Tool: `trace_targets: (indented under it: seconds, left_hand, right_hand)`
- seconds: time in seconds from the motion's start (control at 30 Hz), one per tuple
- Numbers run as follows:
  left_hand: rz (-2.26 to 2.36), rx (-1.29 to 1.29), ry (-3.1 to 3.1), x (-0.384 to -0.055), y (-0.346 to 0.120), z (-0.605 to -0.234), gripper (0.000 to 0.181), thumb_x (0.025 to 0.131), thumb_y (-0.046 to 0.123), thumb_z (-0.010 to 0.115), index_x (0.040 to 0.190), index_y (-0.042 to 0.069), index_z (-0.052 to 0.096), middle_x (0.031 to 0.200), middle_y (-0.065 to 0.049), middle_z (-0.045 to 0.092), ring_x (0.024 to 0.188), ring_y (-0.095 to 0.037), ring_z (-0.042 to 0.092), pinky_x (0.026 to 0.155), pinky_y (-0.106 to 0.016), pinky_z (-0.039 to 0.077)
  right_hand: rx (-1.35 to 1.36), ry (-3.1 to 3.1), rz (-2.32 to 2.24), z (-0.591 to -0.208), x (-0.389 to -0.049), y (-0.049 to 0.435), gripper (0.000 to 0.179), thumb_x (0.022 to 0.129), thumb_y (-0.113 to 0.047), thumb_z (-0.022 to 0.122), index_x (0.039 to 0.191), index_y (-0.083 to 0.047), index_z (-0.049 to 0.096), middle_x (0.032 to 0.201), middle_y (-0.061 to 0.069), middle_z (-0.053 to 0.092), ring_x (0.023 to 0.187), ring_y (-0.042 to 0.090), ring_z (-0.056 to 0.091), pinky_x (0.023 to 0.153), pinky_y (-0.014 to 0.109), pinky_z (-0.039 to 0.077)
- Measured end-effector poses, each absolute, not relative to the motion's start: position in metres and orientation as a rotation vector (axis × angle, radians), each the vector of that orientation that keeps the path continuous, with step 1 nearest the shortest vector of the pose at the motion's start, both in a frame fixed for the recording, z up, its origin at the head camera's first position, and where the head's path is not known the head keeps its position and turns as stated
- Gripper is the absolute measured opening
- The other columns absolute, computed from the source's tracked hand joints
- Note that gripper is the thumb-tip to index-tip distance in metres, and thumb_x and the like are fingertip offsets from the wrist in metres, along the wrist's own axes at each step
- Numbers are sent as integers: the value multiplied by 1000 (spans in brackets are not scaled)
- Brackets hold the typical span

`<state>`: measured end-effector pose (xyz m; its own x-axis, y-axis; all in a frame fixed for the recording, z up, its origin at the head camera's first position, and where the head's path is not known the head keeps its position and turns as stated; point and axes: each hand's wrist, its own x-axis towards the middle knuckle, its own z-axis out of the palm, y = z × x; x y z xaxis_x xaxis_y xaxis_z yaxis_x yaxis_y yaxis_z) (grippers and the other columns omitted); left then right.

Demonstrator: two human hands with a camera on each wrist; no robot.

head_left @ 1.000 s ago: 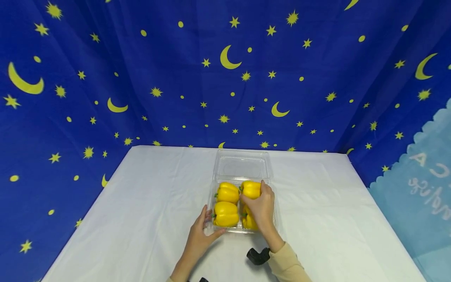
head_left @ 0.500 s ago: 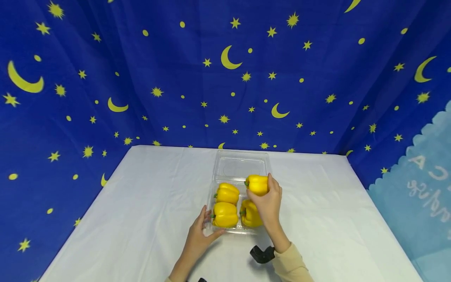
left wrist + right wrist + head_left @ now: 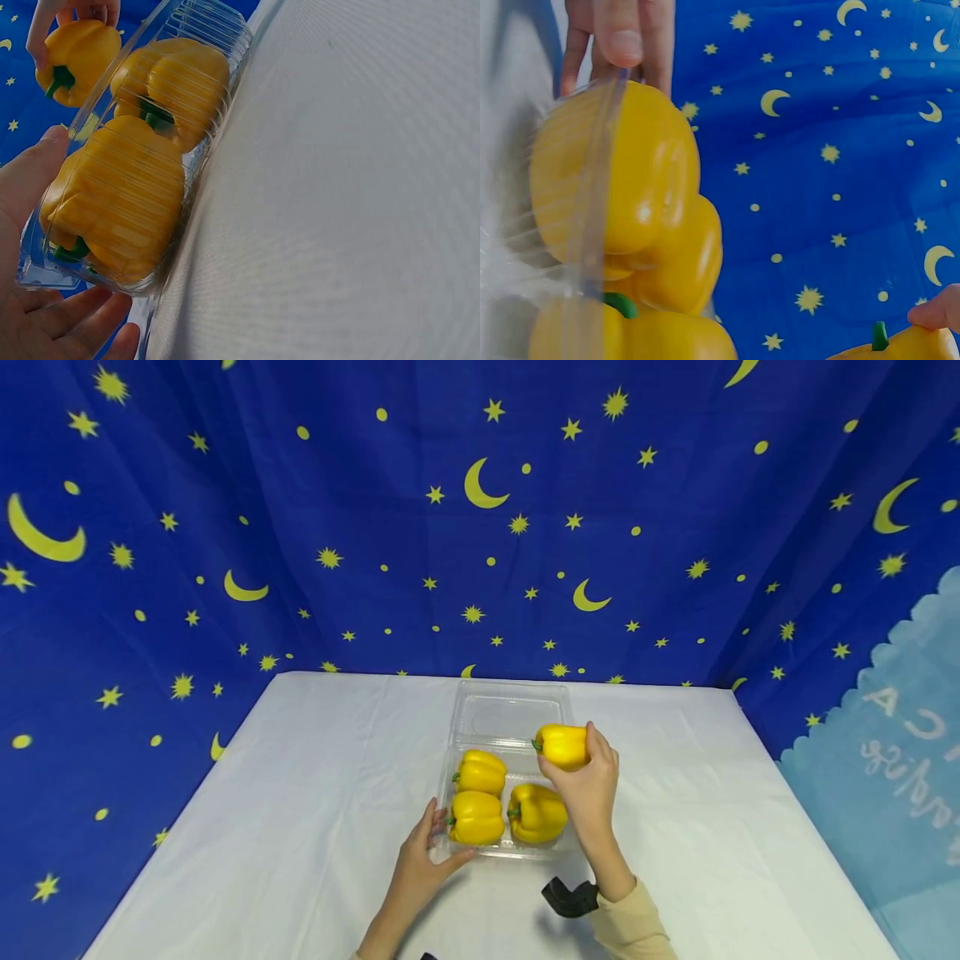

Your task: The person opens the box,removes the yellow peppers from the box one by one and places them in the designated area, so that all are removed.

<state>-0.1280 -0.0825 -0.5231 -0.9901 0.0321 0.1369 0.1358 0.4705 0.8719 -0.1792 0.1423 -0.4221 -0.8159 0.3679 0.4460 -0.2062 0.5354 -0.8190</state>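
My right hand [image 3: 588, 785] grips a yellow bell pepper [image 3: 562, 746] between thumb and fingers, above the back right of a clear plastic clamshell container [image 3: 517, 763]. Its green stem points left. Three more yellow peppers lie in the container: a back-left pepper [image 3: 482, 772], a front-left pepper [image 3: 477, 817] and a front-right pepper [image 3: 538, 814]. My left hand [image 3: 418, 864] spans the container's near left corner, thumb along the front edge and relaxed fingers at the left wall. In the left wrist view, the thumb touches the rim beside the peppers [image 3: 120, 195].
The container's hinged lid [image 3: 512, 714] lies folded back toward the rear of the white-covered table [image 3: 337, 760]. A blue curtain [image 3: 390, 510] with moons and stars hangs behind. A black device [image 3: 570, 897] sits at the right wrist, by the beige sleeve [image 3: 632, 920].
My right hand has lifted the back-right pepper out of the container and moved it up and to the right. My left hand has stayed at the container's corner.
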Motion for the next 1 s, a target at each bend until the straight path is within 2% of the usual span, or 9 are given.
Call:
trace_targets:
  seconds: [0.23,0.67,0.83,1.0]
  left_hand:
    - [-1575,-137,-2612,-127,-83,-521,95,74,32,81,145,-4,30,134,-16,56,117,-30,57,95,-40,50]
    - [-1576,-121,-2620,-128,-83,-521,96,73,34,81,146,-3,30,134,-15,55,117,-29,57,95,-38,50]
    - [-1566,-123,-2625,-127,-83,-521,96,73,35,81,146,-3,30,134,-15,55,117,-29,57,96,-41,49]
    - [-1568,-129,-2616,-128,-84,-521,96,73,35,81,146,-3,30,134,-15,55,116,-29,57,95,-38,50]
  right_hand:
    - [-144,-2162,1273,-417,-179,149,79,65,-11,84,130,15,48,130,29,55,112,42,49,94,53,42]
    - [-186,-2149,1280,-413,-181,161,81,65,-12,84,132,13,47,133,30,52,116,44,47,101,56,37]
    - [-194,-2158,1265,-413,-182,166,81,66,-12,84,133,13,46,133,30,52,117,45,47,101,57,38]
    - [-208,-2166,1255,-411,-182,170,81,65,-11,83,132,14,46,134,31,51,115,44,47,99,56,39]
